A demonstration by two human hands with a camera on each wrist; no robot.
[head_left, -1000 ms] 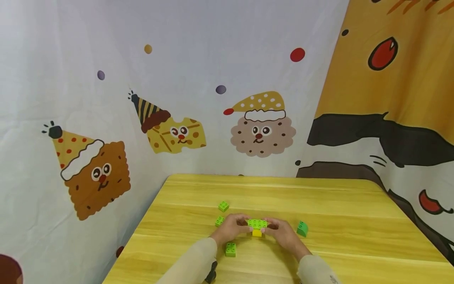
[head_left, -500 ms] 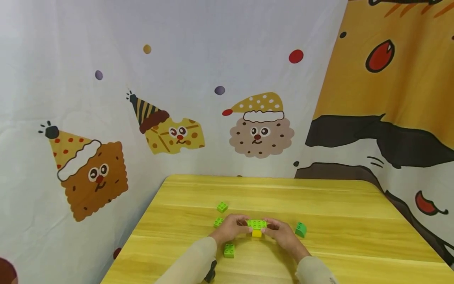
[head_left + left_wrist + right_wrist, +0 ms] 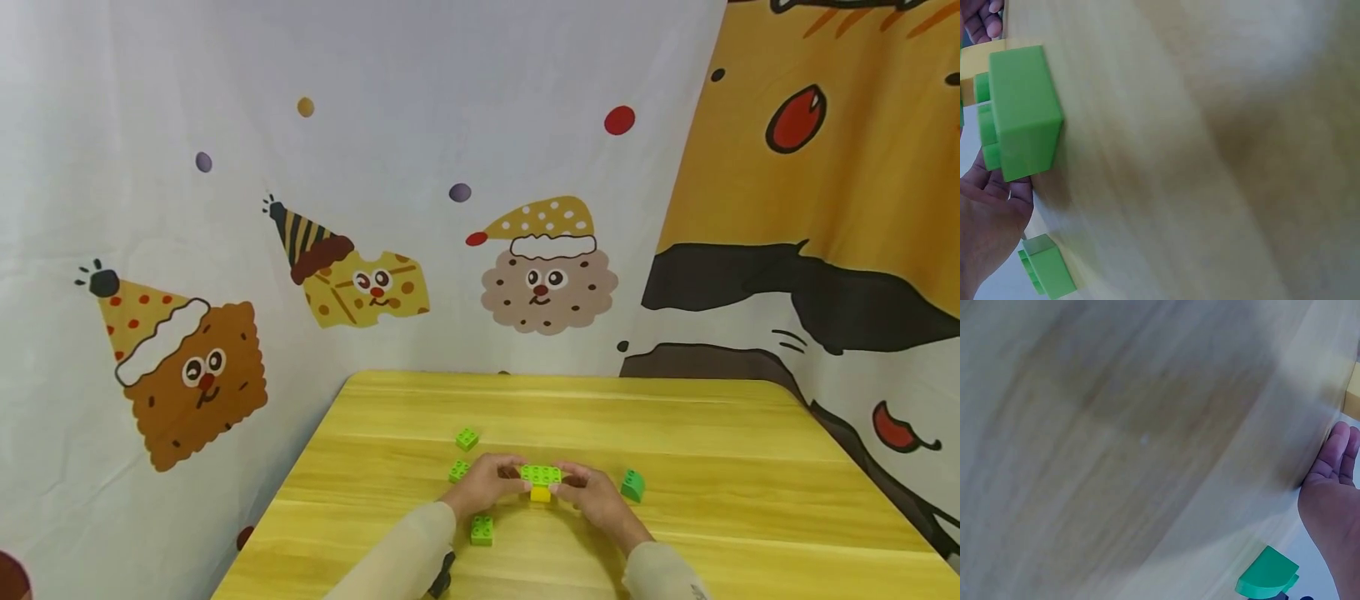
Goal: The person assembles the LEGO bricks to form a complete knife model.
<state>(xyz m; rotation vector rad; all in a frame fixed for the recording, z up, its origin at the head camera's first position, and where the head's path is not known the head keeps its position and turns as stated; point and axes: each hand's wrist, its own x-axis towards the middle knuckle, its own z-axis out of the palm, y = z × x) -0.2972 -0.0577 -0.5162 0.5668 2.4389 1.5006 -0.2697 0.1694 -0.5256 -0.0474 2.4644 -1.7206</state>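
Note:
At the middle of the table, a long light green toy building brick (image 3: 541,475) sits on top of a yellow brick (image 3: 540,494). My left hand (image 3: 486,486) holds the long green brick at its left end, thumb in front and fingers behind. At the opposite end my right hand (image 3: 602,497) grips the same brick in a similar way. Part of the yellow brick (image 3: 1354,397) shows beyond the right hand (image 3: 1330,494) in the right wrist view. A light green brick (image 3: 1025,112) looms close in the left wrist view, apart from the left hand (image 3: 991,225).
Loose light green bricks lie left of the hands: one at the back (image 3: 467,439), one partly behind the left hand (image 3: 459,472), one nearer the front (image 3: 482,531). A darker green curved brick (image 3: 632,485) rests to the right. A printed cloth (image 3: 405,125) hangs behind the wooden table (image 3: 712,433).
The head view has shifted slightly, so everything sits a little further left. Both hands keep their hold on the long green brick, with no clear movement against the table.

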